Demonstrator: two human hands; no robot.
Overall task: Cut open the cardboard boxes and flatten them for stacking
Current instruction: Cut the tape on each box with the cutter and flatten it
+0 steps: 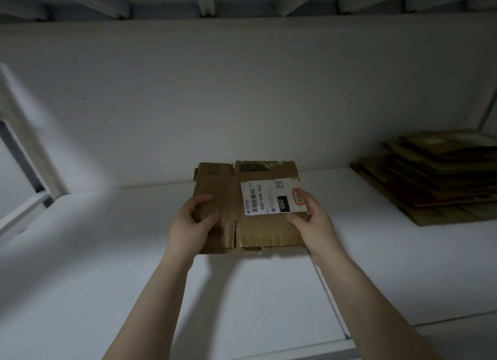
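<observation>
Cardboard box (265, 232), already collapsed flat, is held level over the white worktop (107, 252) at centre of view, with a shadow beneath it. Left grip (193, 221) pinches the left panel, thumb on top. Right grip (309, 217) clasps the right edge beside the shipping label (269, 198). Judged light, fairly stiff across the panels but hinged at the creases (worn edges may tear). Best held at opposite edges, as now. Stack of flattened cardboard (435, 179) lies well apart to the right.
</observation>
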